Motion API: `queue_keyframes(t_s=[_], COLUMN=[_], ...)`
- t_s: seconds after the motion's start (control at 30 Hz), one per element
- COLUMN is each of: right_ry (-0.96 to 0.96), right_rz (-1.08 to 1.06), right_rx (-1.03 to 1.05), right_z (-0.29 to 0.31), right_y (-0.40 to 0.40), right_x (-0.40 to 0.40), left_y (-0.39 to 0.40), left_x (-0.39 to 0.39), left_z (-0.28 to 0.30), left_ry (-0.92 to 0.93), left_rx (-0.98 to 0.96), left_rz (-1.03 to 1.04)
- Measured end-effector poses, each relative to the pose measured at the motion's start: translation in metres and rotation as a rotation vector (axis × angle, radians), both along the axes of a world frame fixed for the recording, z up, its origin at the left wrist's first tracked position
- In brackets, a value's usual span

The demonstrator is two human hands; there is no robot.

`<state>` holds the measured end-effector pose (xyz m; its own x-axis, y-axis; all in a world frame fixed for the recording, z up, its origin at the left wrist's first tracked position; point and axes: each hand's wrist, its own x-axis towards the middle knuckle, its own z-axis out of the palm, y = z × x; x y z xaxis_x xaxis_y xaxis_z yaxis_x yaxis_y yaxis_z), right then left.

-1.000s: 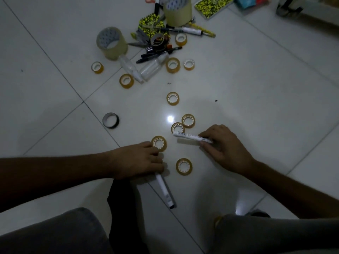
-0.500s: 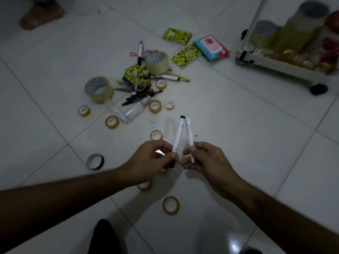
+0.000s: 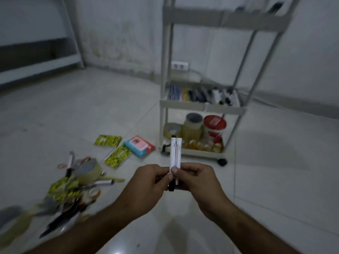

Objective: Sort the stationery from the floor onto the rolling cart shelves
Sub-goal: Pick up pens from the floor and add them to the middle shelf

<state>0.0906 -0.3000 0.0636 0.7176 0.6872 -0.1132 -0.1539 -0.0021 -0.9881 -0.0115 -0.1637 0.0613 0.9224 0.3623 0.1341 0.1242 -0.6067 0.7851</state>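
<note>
Two white markers (image 3: 175, 153) stand upright side by side, pinched between both hands in front of me. My left hand (image 3: 148, 184) grips them from the left and my right hand (image 3: 197, 179) from the right, fingertips meeting at their lower part. Beyond them stands the white rolling cart (image 3: 201, 107). Its middle shelf holds a row of pens and markers (image 3: 203, 96). Its bottom shelf holds big tape rolls (image 3: 190, 127), a red tub (image 3: 214, 129) and small tape rolls.
A blurred pile of stationery (image 3: 73, 184) lies on the tiled floor at lower left: a large tape roll, pens, scissors, yellow-black packets. Two more yellow-black packets (image 3: 117, 155) and a pink-blue packet (image 3: 139, 146) lie nearer the cart. A wall socket (image 3: 179, 66) sits behind.
The view has swung up from the floor to the cart. The two markers, held apart in a V before, are now pressed together upright between both hands.
</note>
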Motion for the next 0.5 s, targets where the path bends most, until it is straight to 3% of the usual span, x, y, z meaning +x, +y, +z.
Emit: queue_keyframes(t_s=[0.13, 0.23, 0.37, 0.5], right_ry=[-0.17, -0.32, -0.562, -0.707], right_rz=[-0.13, -0.203, -0.228, -0.143], right_rx=[-0.012, -0.095, -0.424, -0.785], right_z=[0.06, 0.106, 0.154, 0.184], right_y=[-0.001, -0.003, 0.006, 0.032], right_x=[0.063, 0.114, 0.181, 0.228], left_y=[0.0, 0.0, 0.008, 0.029], left_x=[0.072, 0.12, 0.178, 0.222], left_z=[0.06, 0.099, 0.117, 0.108], left_ry=[-0.103, -0.079, -0.063, -0.006], left_rx=[0.182, 0.204, 0.211, 0.382], left_rz=[-0.066, -0.142, -0.126, -0.083])
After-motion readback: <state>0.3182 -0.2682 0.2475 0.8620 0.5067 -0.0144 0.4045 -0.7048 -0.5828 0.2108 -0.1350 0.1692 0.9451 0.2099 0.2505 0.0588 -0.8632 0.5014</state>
